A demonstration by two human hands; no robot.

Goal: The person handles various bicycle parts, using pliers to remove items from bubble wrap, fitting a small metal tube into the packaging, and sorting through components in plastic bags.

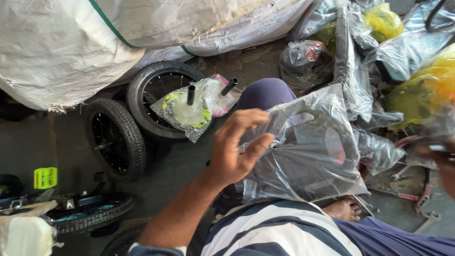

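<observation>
My left hand is in the middle of the view, thumb and fingers pinching the left edge of a clear plastic bag. The bag lies over my lap and knee and holds a dark part that is hard to make out through the crinkled film. My right hand shows only at the right edge, mostly cut off, beside a small grey thing; what it grips is unclear. My bare foot rests on the floor below the bag.
Two small wheels with black tyres lean by a white woven sack. Plastic-wrapped parts with black posts lie on them. Bagged parts pile up at the right. Spanners lie on the floor. A green pedal is at the left.
</observation>
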